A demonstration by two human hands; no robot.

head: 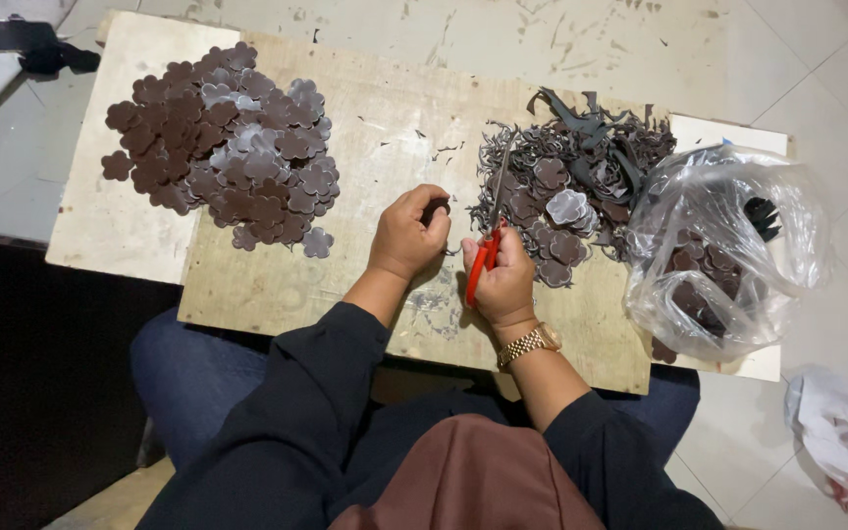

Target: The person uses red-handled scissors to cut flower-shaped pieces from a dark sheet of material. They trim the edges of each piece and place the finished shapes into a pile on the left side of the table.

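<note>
Near the wooden board's (365, 128) front edge, the left hand (406, 236) pinches a small dark flower-shaped piece (434, 209) steady for trimming, while the right hand (503, 280) grips red-handled scissors (486, 257).

2 hands (406, 236), 1 pair of red scissors (484, 257), 1 plastic bag (728, 245), 2 piles of flower cutouts (228, 147), 1 wooden board (385, 128)

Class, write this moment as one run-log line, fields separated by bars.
left hand: holds small brown piece | right hand: grips red-handled scissors | board: flower cut-outs pile left, scraps right
</note>
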